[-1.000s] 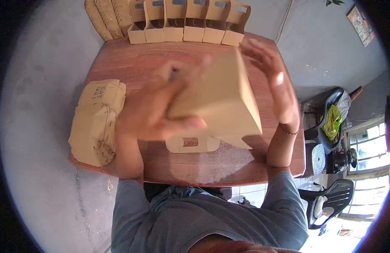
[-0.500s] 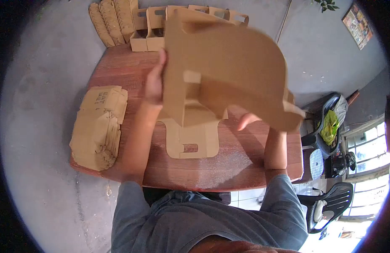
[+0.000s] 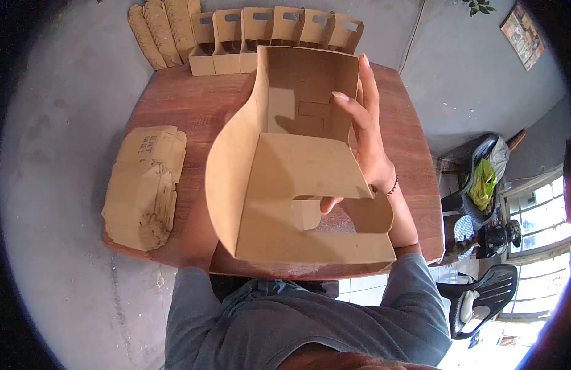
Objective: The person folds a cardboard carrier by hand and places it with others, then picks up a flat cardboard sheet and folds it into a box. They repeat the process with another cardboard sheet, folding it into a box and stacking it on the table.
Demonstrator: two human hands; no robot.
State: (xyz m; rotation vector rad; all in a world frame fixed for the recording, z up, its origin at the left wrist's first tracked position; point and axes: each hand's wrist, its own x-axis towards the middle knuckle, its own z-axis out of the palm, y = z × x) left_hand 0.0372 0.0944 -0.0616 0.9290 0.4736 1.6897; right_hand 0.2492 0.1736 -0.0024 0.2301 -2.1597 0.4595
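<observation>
Holds cardboard carrier [image 3: 304,163] aloft above the desk [image 3: 418,203], nearer the camera than the row of standing carriers [image 3: 227,63]. Differs from half a second ago: now presents the curved panel [image 3: 227,172] at left instead of right, with the hollow inside toward the camera. Exposes by this turn the inner walls, the cut lines and the lower cutout; judged as mid-handling, clear of the desk. Hides most of the flat cardboard piece [image 3: 307,216] beneath, leaving a corner visible through the cutout.

With right hand [image 3: 369,135], raised along the right wall, appears to grip that wall: reaches one finger over the inside, extends another straight up outside, shows a fingertip at the cutout. With left hand [image 3: 241,98], runs behind the curved panel, mostly hidden and blurred; cannot tell the grip of its fingers.
</observation>
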